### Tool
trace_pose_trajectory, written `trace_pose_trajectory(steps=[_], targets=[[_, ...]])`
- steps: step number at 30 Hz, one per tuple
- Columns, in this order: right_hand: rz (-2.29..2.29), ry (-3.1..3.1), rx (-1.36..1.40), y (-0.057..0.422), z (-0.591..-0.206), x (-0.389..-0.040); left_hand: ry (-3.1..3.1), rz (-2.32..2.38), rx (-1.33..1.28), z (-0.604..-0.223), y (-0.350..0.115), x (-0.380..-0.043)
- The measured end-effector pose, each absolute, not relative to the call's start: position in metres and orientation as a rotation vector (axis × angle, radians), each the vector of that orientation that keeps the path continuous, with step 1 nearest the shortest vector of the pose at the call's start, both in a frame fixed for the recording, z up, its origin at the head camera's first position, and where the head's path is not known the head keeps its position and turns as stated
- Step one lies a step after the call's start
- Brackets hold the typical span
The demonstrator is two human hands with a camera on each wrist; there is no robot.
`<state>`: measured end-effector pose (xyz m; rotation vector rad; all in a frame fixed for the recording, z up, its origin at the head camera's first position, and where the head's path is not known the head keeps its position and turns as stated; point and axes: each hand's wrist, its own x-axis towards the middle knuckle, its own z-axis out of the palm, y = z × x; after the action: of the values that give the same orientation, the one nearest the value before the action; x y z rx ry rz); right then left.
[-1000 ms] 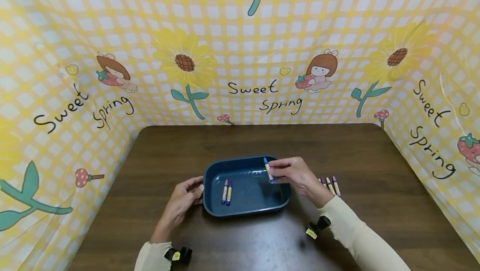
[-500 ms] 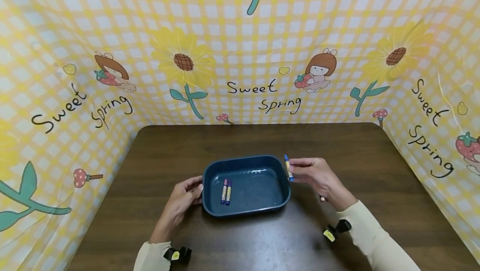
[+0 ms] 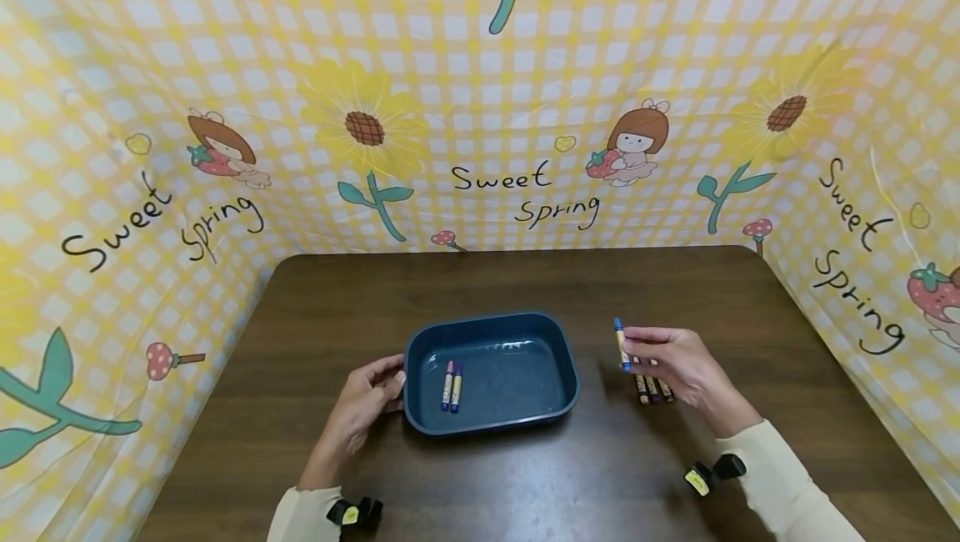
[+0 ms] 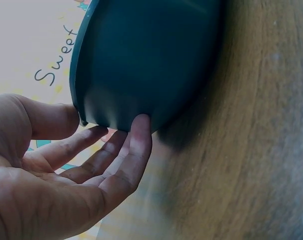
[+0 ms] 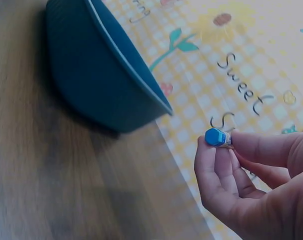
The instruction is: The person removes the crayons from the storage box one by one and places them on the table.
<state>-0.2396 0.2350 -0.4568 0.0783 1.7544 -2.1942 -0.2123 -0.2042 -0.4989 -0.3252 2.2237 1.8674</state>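
A dark blue rectangular tray sits on the table, with a pink-tipped crayon and a purple-tipped crayon side by side in its left half. At the tray's left end my left hand holds on, thumb at the rim and fingers against the outer wall. My right hand is to the right of the tray, apart from it, pinching a blue crayon upright between thumb and fingers; its blue end faces the right wrist camera. Beneath that hand several crayons lie together, partly hidden.
The brown wooden table runs back to a yellow checked cloth hung behind and at both sides. Black wrist cameras are strapped over both cream sleeves.
My right hand has moved from over the tray's right side out to the right, carrying the blue crayon over the crayons on the table. My left hand and the tray have stayed put.
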Motion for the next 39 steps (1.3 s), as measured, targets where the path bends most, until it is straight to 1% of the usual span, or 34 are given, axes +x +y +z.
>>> trace_pose_trajectory(steps=[23, 32, 39], targets=[[-2.231, 1.744, 0.154, 0.304, -0.469, -0.231, 2.222, 1.871, -0.302, -0.497, -0.202, -0.215], [-2.273, 1.671, 0.177, 0.331, -0.484, -0.220, 2.223, 1.856, -0.320, -0.498, -0.203, -0.212], [-2.278, 1.648, 0.200, 0.341, -0.493, -0.218, 2.218, 1.844, -0.326, -0.499, -0.206, -0.212]])
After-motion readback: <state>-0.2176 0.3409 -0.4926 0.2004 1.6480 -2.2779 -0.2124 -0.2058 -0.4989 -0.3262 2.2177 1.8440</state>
